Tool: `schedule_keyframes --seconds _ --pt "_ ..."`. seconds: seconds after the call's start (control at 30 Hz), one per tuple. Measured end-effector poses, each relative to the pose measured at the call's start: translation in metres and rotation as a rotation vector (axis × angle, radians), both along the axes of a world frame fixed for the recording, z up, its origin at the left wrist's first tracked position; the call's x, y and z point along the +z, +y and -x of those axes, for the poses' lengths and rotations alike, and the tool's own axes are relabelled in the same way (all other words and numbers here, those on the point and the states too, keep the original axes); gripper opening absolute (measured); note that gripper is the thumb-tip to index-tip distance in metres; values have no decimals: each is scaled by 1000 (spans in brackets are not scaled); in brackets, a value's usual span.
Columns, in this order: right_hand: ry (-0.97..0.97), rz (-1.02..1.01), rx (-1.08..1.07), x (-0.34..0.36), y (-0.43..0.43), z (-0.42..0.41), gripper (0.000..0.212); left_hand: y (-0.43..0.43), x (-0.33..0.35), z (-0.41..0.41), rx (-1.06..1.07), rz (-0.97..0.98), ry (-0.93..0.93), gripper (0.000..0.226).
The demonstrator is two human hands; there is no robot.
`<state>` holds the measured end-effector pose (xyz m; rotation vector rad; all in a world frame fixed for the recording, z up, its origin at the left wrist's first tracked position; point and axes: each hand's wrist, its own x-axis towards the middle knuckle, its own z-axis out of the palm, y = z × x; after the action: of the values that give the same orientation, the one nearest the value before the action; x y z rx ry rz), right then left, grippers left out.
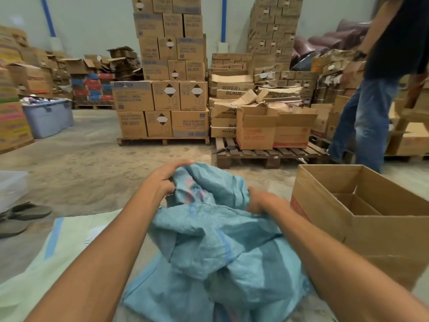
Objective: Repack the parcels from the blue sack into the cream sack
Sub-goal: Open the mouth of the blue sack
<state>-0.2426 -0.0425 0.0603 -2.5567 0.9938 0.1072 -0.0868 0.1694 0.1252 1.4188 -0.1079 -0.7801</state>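
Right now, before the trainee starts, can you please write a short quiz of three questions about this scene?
1. True or false: the left grip and the right grip both hold the blue sack.
2. Where does the cream sack lie? A. left of the blue sack; B. on top of it; C. right of it.
3. Fill in: the open cardboard box stands to the ___ of the blue sack.

Key: 1 true; 2 A; 3 right.
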Motion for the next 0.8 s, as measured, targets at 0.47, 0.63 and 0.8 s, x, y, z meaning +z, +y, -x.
schedule_keyframes --seconds 0.47,0.63,0.8 --pt "-222 -647 -28 8 -13 28 39 -42 -79 23 -324 -812 -1593 45" --pt "128 -490 223 8 -24 55 85 -48 -64 18 -114 -461 -773 30" --pt "415 299 -13 -29 -48 83 82 -35 -70 -14 -28 -278 -262 23"
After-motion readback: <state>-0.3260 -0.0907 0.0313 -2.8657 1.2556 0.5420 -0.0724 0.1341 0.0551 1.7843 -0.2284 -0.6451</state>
